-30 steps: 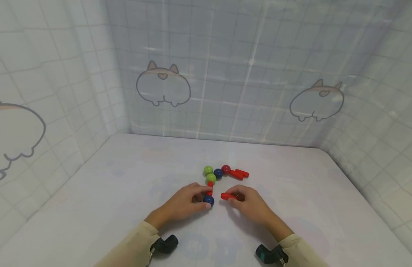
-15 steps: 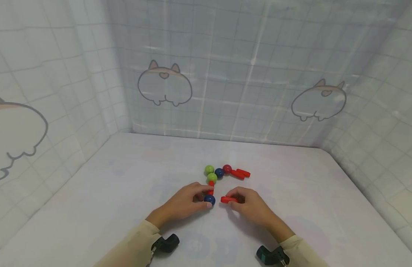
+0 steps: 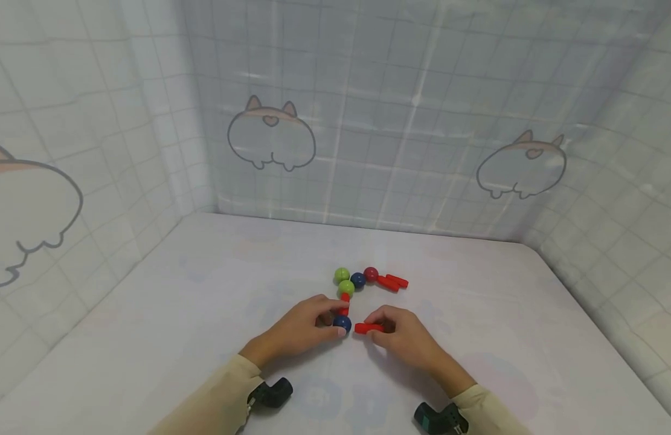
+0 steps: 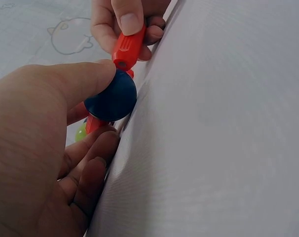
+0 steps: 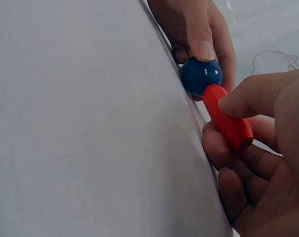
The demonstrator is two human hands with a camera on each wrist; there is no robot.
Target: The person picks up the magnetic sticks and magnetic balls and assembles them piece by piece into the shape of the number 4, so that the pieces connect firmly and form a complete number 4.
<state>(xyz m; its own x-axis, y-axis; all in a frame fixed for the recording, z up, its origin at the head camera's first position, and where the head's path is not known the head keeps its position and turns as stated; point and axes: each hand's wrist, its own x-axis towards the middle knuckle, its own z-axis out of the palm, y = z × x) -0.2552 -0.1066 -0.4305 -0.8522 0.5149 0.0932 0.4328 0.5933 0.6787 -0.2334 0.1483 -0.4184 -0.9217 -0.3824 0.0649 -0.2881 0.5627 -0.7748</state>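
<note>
Bench (image 3: 150,338), white. Left grip (image 3: 297,329), grasping near blue ball (image 3: 342,323). Right grip (image 3: 403,336), pinching red stick (image 3: 368,328), end just beside that ball. Green balls (image 3: 346,289), two, far blue ball (image 3: 358,280), crimson ball (image 3: 371,274), clustered beyond. Middle stick (image 3: 344,312), between near blue and green balls. Outer sticks (image 3: 388,284), two, by crimson ball.

The person wears a garment with long sleeves of a pale beige colour. The left sleeve (image 3: 212,396) and the right sleeve (image 3: 488,412) show small folds near the cuffs. Below them sit the left wrist camera (image 3: 275,393) and the right wrist camera (image 3: 438,419), both black, bent in shape and rounded at the end, with a thin silvery part; the right one carries a teal patch. The left hand (image 3: 302,326) and the right hand (image 3: 404,338) are bare, with short thumbnails.
</note>
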